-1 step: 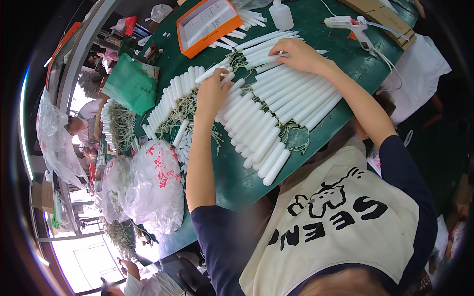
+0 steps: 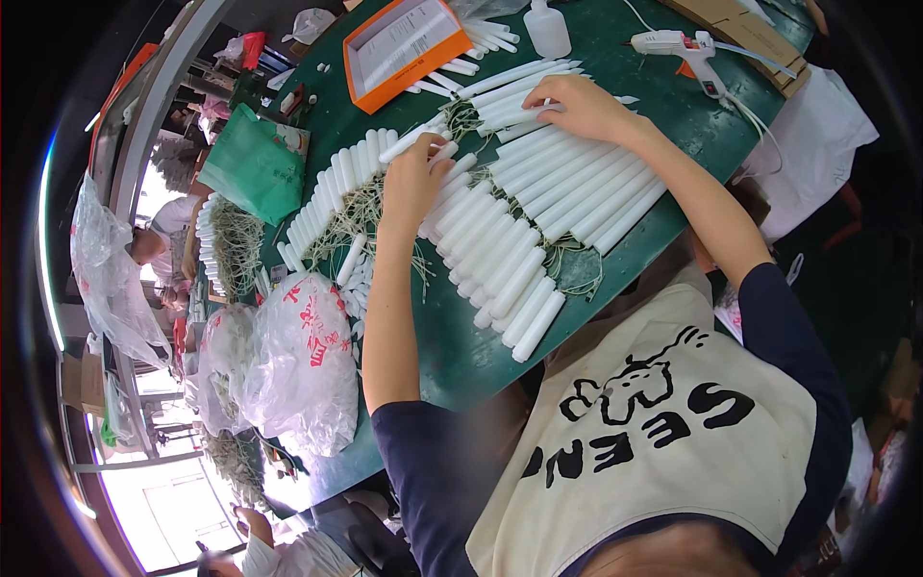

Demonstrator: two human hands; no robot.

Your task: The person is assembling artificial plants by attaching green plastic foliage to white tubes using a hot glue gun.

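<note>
My left hand is closed, with fingers and thumb around a short white tube at the left end of the rows. Another white tube lies against its fingertips. To the right, my right hand bends over the long white tubes, its fingers pinching one white tube near the far end of the row. Its palm side is hidden. Thin pale wires bunch between the two hands. A stack of thicker white tubes lies nearer to me.
Another row of tubes with tangled wires lies left. Around the green table are an orange-edged box, a white bottle, a hot glue gun, a green bag and a clear plastic bag. Other people sit at far left.
</note>
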